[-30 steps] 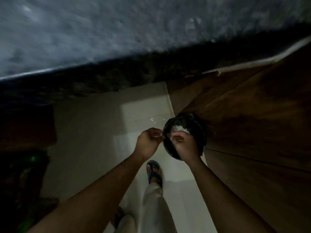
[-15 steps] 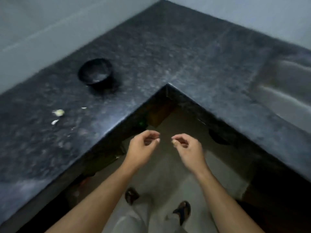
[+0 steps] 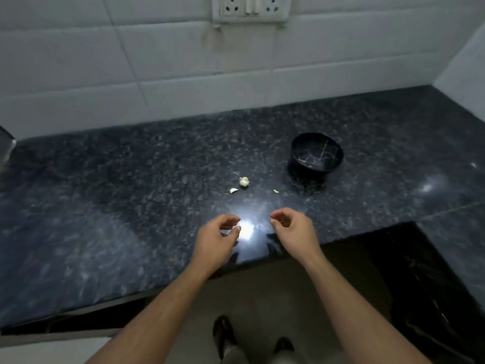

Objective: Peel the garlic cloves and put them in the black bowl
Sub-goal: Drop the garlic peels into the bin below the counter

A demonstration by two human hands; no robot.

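Both hands hovered over the near edge of the dark speckled granite table (image 3: 131, 206). The left hand (image 3: 216, 241) had loosely curled fingers and held nothing visible. The right hand (image 3: 294, 232) had its thumb and forefinger nearly pinched; whether it held anything I cannot tell. The small pale garlic piece (image 3: 244, 181) lay at twelve o'clock from the hands, a white clove (image 3: 233, 190) just beside it. The round black marbled bowl (image 3: 316, 152) stood at one o'clock.

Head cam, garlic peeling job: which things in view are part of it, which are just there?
Job:
black bowl
garlic piece
small clove
greenish bit
left hand, right hand, fingers loosely curled

Just there:
countertop
wall socket
tiled wall
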